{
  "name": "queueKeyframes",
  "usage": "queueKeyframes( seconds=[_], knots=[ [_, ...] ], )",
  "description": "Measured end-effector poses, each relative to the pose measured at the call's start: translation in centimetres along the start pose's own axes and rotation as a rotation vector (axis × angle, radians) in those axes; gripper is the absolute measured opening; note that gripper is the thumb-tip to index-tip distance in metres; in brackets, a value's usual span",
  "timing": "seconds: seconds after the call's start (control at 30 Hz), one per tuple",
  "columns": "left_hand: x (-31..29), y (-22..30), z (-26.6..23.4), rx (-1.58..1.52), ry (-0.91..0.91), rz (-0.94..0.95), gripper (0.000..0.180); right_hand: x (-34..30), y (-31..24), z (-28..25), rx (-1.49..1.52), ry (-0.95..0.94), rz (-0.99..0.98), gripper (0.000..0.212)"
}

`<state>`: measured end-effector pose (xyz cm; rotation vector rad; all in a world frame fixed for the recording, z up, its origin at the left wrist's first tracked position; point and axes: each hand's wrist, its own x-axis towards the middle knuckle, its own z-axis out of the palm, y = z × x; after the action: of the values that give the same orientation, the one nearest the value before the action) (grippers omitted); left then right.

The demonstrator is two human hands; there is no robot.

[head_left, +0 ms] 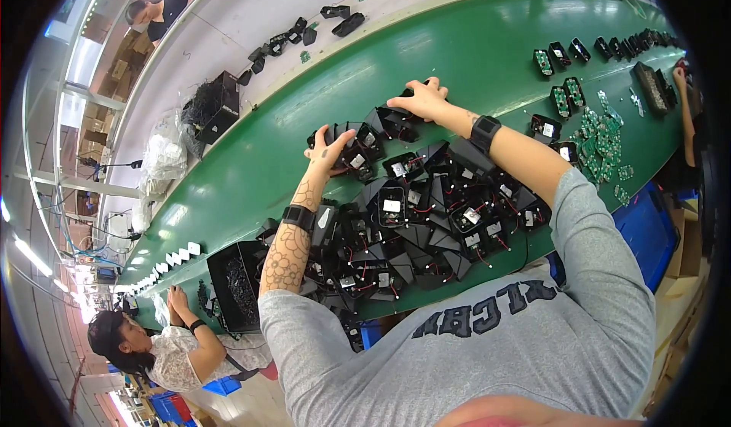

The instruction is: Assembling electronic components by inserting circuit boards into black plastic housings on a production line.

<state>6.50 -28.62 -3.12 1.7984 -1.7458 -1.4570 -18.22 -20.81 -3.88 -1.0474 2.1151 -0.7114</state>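
Observation:
My left hand (329, 151) is at the left end of a cluster of black plastic housings, its thumb and fingers spread around the end ones. These housings (364, 142) hold small parts with white labels and thin red and black wires. At the cluster's far right end, my right hand (423, 101) curls its fingers over another black housing (397, 125). Parts of the gripped housings are hidden behind my fingers. Between my forearms and nearer to me lies a large heap of similar housings (392, 205), jumbled, some face up and some on their sides.
A black bin (228, 286) of small dark parts stands left. Green circuit boards (598, 145) are piled at right, near rows of housings (562, 98). A dark box (219, 107) and loose black pieces (285, 39) lie beyond the green bench (282, 100). A co-worker (164, 351) sits at left.

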Motion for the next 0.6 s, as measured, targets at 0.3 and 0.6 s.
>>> queueKeyframes(
  seconds=[0.3, 0.6],
  knots=[
    [-1.7, 0.8, 1.5, 0.067, 0.048, -0.066, 0.103, -1.4, 0.4, 0.5, 0.074, 0.029, 0.004, 0.089],
    [-3.9, 1.5, 1.4, 0.275, -0.074, -0.114, 0.117, -0.3, -0.5, -1.0, -0.538, -0.215, -0.160, 0.103]
  ],
)
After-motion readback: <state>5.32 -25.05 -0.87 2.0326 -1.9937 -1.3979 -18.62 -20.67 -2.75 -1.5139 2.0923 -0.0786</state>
